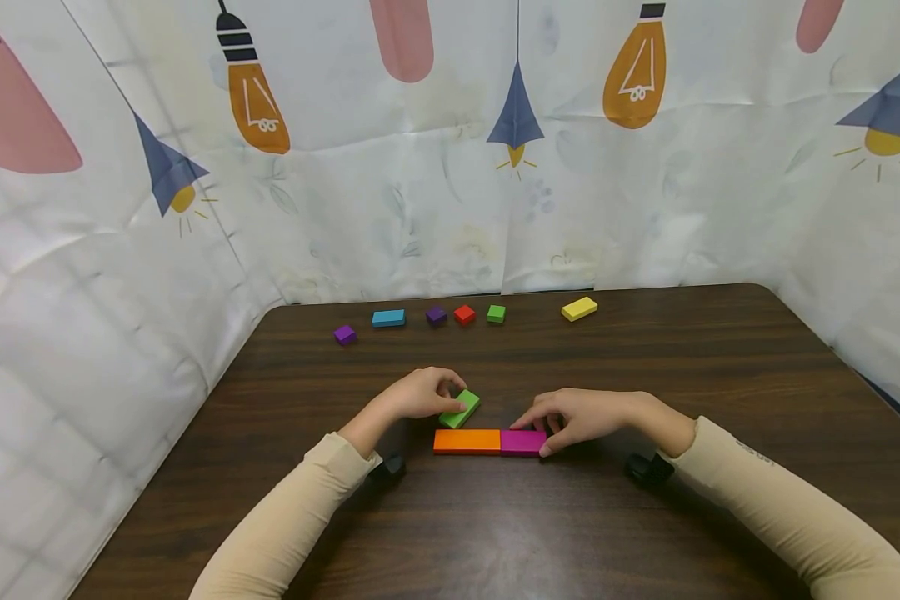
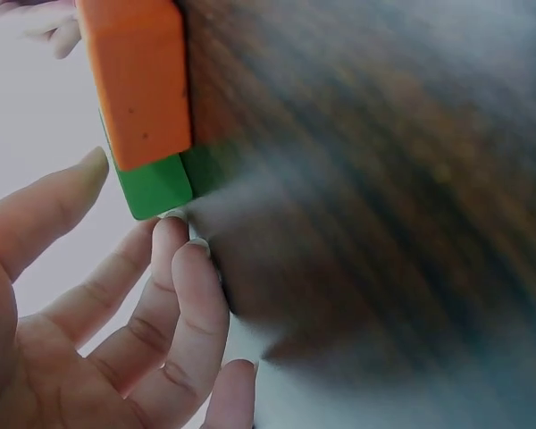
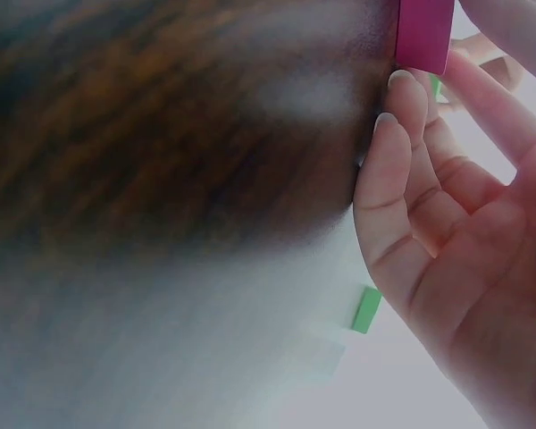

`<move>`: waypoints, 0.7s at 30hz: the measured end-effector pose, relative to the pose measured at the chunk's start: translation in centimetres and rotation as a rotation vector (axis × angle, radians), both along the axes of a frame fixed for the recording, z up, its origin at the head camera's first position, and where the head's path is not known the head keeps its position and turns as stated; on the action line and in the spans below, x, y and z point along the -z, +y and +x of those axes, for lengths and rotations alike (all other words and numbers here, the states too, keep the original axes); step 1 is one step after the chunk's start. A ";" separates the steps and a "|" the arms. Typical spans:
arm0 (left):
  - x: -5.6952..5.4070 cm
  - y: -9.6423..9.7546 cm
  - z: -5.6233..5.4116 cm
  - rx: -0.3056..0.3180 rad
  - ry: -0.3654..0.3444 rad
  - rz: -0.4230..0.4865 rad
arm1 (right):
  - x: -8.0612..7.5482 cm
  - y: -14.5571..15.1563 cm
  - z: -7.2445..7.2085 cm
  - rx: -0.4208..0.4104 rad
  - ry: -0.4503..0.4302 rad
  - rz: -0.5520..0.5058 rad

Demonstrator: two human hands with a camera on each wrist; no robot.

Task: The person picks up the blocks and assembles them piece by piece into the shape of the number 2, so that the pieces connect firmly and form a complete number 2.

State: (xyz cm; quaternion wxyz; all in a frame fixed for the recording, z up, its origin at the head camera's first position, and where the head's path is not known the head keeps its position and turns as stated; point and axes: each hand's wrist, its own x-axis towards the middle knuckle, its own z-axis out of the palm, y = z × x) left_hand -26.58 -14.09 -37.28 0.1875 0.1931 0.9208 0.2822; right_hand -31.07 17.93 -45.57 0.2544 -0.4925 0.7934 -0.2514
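In the head view, an orange block (image 1: 467, 442) and a shorter magenta block (image 1: 523, 442) lie end to end in a row. My left hand (image 1: 422, 394) holds a green block (image 1: 461, 409) at a slant just behind the orange one, thumb and fingertips at its left end. The left wrist view shows this green block (image 2: 156, 189) partly hidden behind the orange block (image 2: 143, 89). With my right hand (image 1: 581, 415) I grip the magenta block, thumb at its near right corner and index finger along its far side. Its end (image 3: 424, 36) shows between the fingers in the right wrist view.
Toward the back of the dark wooden table (image 1: 645, 517) lie a purple block (image 1: 345, 334), a blue block (image 1: 388, 318), a dark purple block (image 1: 437, 316), a red block (image 1: 464, 314), a small green block (image 1: 497, 313) and a yellow block (image 1: 579, 308). A patterned curtain (image 1: 435, 208) hangs behind.
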 end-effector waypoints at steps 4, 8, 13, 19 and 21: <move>-0.2 -0.3 0.2 -0.010 0.005 0.014 | -0.5 0.0 0.3 -0.023 -0.004 -0.049; -0.5 -0.7 0.5 -0.004 0.029 0.035 | -4.6 -0.8 3.0 0.022 -0.016 -0.036; -0.3 -1.2 0.6 -0.003 0.074 0.059 | -7.6 -1.2 4.8 0.096 -0.022 -0.029; -0.2 -1.7 1.1 0.022 0.092 0.094 | -8.3 -0.6 4.5 0.141 -0.016 -0.106; -0.3 -1.8 1.2 0.032 0.091 0.106 | -8.5 -0.4 4.4 0.156 -0.010 -0.127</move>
